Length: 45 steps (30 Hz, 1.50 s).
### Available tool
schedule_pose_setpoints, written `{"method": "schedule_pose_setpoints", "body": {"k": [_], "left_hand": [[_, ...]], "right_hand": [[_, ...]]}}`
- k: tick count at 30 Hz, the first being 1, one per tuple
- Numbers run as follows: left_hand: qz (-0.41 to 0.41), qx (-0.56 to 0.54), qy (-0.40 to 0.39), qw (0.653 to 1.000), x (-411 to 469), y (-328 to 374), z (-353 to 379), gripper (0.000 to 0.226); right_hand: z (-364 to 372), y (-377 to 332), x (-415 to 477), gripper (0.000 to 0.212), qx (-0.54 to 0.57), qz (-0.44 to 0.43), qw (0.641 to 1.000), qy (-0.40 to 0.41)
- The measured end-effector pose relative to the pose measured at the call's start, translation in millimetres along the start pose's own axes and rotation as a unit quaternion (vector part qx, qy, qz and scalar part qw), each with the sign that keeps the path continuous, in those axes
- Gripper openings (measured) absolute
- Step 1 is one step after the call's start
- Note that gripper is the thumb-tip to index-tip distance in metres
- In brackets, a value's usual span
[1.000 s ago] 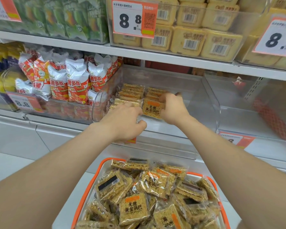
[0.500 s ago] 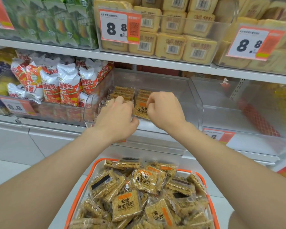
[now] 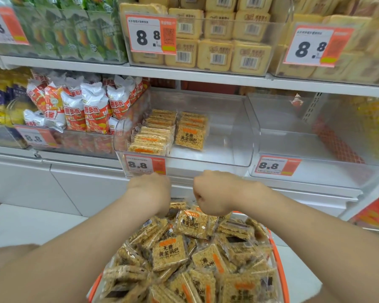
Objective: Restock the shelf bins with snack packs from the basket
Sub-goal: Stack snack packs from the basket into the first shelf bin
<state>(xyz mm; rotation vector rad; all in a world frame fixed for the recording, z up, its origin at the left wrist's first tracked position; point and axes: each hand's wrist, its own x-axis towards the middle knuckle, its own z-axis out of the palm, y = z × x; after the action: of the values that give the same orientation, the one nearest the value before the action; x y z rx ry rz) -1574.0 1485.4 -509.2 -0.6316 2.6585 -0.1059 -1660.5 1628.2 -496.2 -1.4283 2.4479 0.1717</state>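
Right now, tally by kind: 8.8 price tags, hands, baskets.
8.8 price tags: 6
Hands, left hand and right hand: 2
basket: 1
Total: 9

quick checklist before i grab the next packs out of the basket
1. Stock in the basket: ok, snack packs are piled high.
2. Room in the clear bin: ok, its right half is bare.
3. Order of the rows in the bin: ok, two neat rows at its left.
4. Is the left hand free: cannot tell, its fingers are hidden.
5. Is the right hand free: cannot tell, its fingers curl down at the pile.
6. Does the price tag match the packs: cannot tell, the print is too small.
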Motion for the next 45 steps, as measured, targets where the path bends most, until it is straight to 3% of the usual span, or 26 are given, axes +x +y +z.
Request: {"method": "schedule_pose_setpoints", "body": {"k": [3,7,12,16,23,27,32,39,43,45], "left_hand": [[0.03,0.016,-0.035,0.999,25,14,33,0.04],[0.093,0.067,-0.054,0.992,50,22,76,0.07],[0.144,0.063,-0.036,0.987,57,27,88,0.071],[0.136,0.081,-0.025,0.987,63,38,94,0.08],[0.137,0.14,0.057,0.979,86,47,90,0.049],[0.137,0.16,0.09,0.973,82,53,87,0.047],[0.141,0.129,0.128,0.973,68,52,75,0.042],[0.148,0.062,0.123,0.979,29,41,59,0.029],[0.159,-0.111,0.103,0.976,10,27,37,0.037],[0.172,-0.217,0.068,0.959,3,16,23,0.042]], "right_hand": [[11,0,0,0.028,-0.011,-0.004,0.998,-0.06],[17,-9,1,0.028,-0.022,-0.034,0.992,-0.116],[18,-12,1,0.024,-0.017,-0.05,0.989,-0.136],[19,-8,-1,0.022,-0.01,-0.051,0.986,-0.156],[23,1,-1,0.024,0.017,-0.032,0.986,-0.162],[23,4,0,0.02,0.007,-0.017,0.99,-0.14],[16,8,-7,0.028,-0.002,0.014,0.994,-0.113],[7,14,-17,0.027,-0.029,0.031,0.993,-0.112],[1,15,-22,0.021,-0.014,0.03,0.994,-0.106],[-3,15,-22,0.031,0.016,0.021,0.995,-0.095]]}}
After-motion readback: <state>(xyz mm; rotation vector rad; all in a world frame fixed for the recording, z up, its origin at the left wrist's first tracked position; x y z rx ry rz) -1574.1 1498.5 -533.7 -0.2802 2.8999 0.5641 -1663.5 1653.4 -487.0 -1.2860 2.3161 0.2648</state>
